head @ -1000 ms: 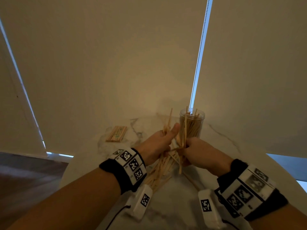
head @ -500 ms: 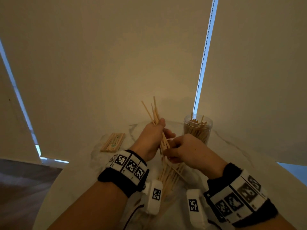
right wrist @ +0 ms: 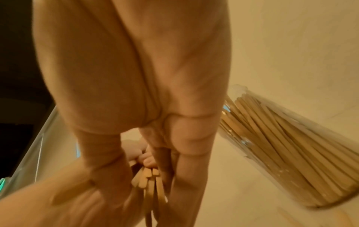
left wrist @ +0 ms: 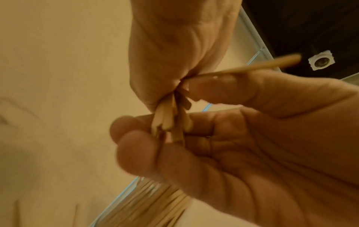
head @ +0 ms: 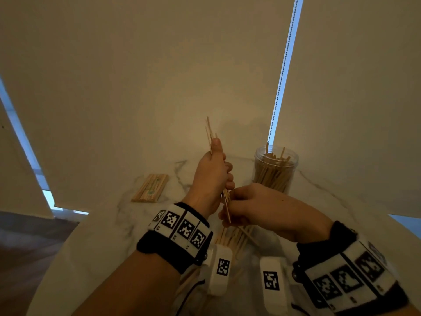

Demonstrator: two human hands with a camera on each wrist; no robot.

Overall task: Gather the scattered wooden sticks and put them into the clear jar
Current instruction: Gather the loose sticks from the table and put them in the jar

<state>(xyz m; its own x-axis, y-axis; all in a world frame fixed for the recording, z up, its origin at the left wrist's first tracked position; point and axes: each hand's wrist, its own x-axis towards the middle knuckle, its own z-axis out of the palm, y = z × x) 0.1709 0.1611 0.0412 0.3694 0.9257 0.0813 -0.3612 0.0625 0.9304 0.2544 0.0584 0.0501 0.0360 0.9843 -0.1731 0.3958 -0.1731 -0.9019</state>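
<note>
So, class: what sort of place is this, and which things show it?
Probably a room in a home: a round marble-look table beside windows covered by roller blinds with a bead chain, and dark wood flooring.

On the desk, the jar stands behind the right hand; loose sticks lie beneath both hands, a flat stack far left.

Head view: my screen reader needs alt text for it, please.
Both hands grip one bundle of wooden sticks upright above a table, left hand high, right hand low. A clear jar of sticks stands behind.
</note>
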